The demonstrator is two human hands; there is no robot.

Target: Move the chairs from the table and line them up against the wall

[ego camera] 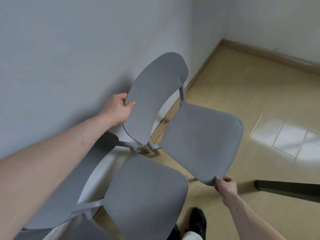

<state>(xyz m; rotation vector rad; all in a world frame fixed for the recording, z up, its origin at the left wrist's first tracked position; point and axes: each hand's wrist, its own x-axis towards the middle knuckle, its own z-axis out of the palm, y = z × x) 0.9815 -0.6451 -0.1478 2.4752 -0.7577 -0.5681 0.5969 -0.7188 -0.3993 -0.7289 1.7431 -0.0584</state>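
Note:
A grey plastic chair (200,141) stands tilted near the white wall (69,58), its backrest toward the wall. My left hand (119,110) grips the left edge of its backrest. My right hand (225,187) holds the front corner of its seat. A second grey chair (145,193) stands closer to me on the left, its backrest against the wall, partly hidden under my left forearm. The top of what looks like a third grey chair shows at the bottom edge.
Beige floor (242,94) stretches to the room corner at the upper right, with a wooden skirting board along both walls. A dark table leg (285,187) juts in from the right. My black shoe (197,220) is at the bottom.

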